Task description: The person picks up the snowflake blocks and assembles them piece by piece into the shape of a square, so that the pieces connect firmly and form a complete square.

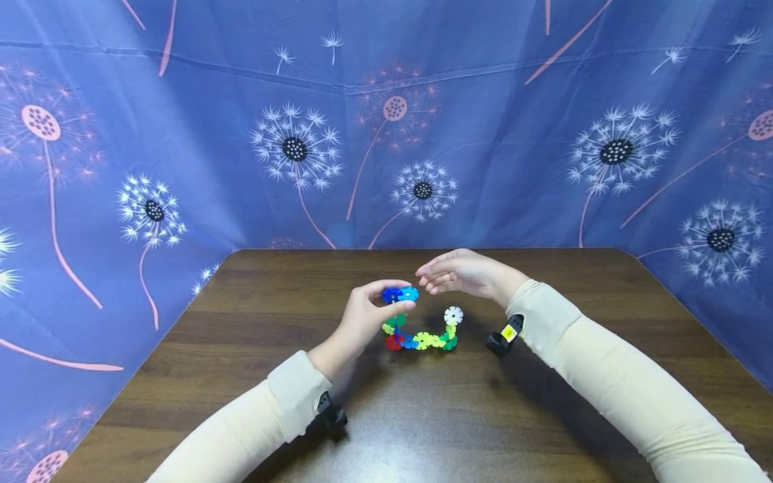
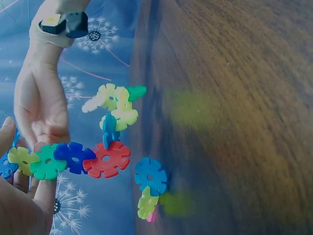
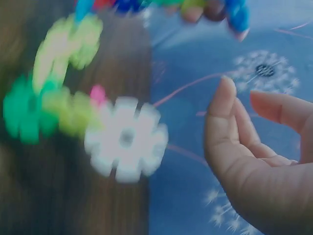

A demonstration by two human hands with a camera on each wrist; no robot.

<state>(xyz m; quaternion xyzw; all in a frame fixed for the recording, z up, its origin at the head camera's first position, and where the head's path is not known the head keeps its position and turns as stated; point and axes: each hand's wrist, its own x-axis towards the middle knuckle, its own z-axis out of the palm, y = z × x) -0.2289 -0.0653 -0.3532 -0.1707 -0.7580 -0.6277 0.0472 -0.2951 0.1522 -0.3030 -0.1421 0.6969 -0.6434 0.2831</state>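
Observation:
A chain of interlocking notched plastic discs [image 1: 425, 341] in several colours hangs over the table in a U shape. My left hand [image 1: 364, 312] pinches its upper left end, by the dark blue and light blue discs [image 1: 408, 294]. A red disc [image 2: 108, 158] sits lower along the chain, and a white disc [image 3: 126, 139] tops its other end. My right hand [image 1: 464, 274] is raised beside the left one, with a gap between thumb and fingertips and nothing held. In the left wrist view, a blue disc [image 2: 150, 176] with yellow and pink pieces appears lower; its join to the chain is unclear.
The brown wooden table [image 1: 483, 416] spreads under both arms. Behind it hangs a blue cloth [image 1: 483, 121] printed with dandelions. A dark strap with a camera [image 1: 506, 335] is on the right wrist, and a similar camera [image 1: 332, 410] is on the left.

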